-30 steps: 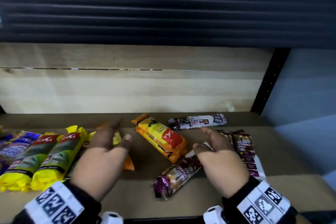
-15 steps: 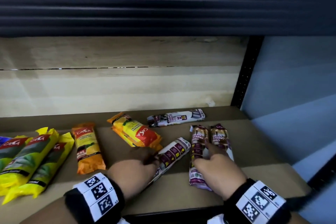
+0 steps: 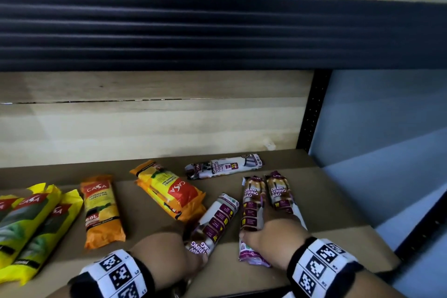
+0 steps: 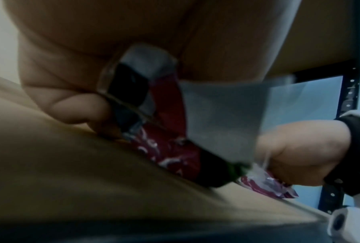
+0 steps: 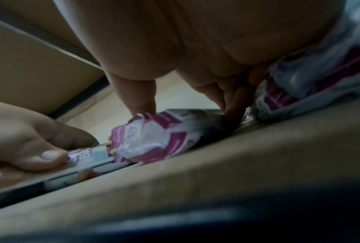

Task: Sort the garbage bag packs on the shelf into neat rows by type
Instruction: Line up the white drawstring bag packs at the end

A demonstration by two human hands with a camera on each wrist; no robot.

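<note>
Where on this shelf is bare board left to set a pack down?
Bare board lies between the upright orange pack and the orange stack, and right of the drawstring pair. It is crowded around both hands.

We lose the yellow packs [image 3: 29, 225] past the head view's left edge. The left hand [image 3: 167, 259] hides the tilted drawstring pack's [image 3: 212, 222] near end. Both wrist views are blurred; small print is unreadable.
</note>
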